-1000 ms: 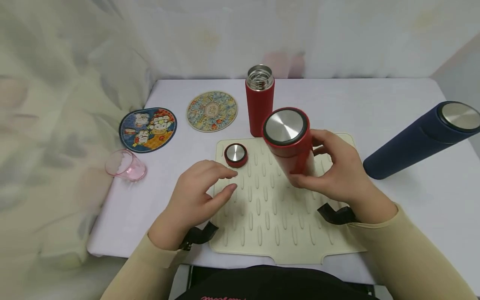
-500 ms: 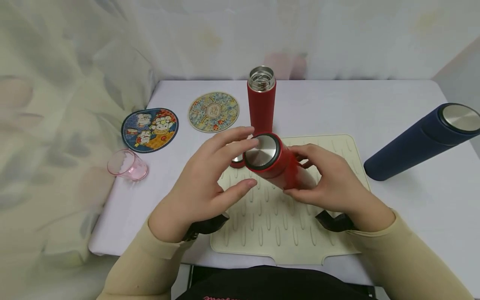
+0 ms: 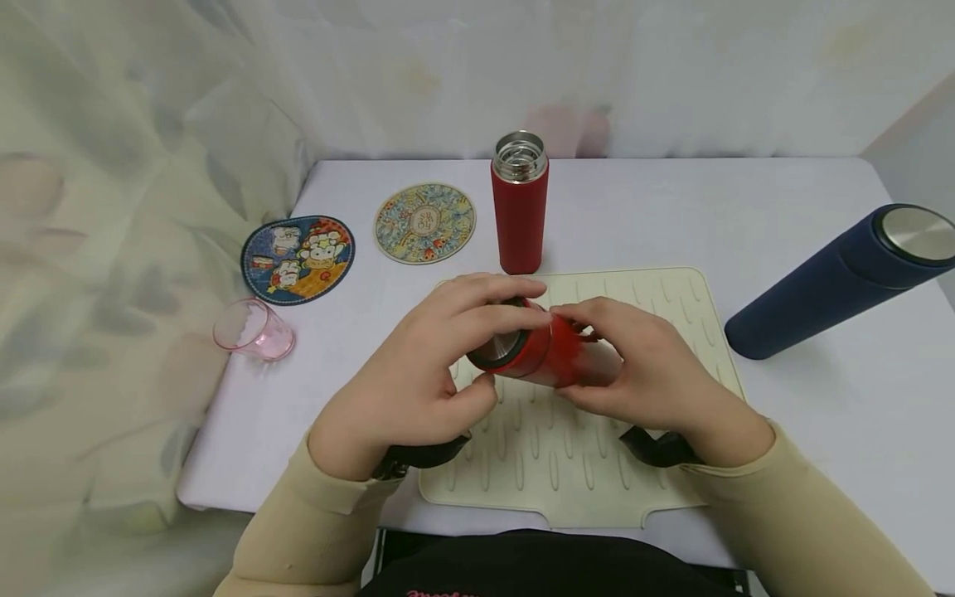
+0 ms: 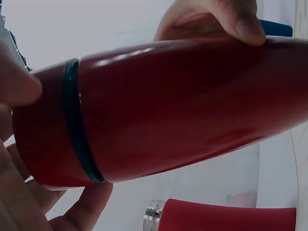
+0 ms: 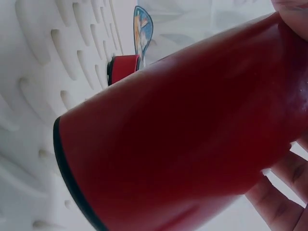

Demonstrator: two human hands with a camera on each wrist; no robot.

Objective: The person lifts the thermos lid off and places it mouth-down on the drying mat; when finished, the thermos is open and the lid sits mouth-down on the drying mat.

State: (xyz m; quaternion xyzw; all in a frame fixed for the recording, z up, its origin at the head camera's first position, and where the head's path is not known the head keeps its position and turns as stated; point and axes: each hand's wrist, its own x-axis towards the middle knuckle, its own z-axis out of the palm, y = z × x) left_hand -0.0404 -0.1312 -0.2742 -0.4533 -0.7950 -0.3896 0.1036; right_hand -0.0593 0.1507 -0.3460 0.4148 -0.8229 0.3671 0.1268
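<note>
The red bottle [image 3: 569,355] is held above the cream mat [image 3: 597,489], and its long axis is inclined. Its cap [image 3: 531,356] is pointed upward and toward the mat's left side, while the base is directed lower, toward the mat's right side. The body is enclosed by the right hand [image 3: 651,365], with curled fingers; the cap is gripped by the fingers of the left hand [image 3: 418,377]. Behind the mat, a second bottle [image 3: 520,220] is placed upright.
</note>
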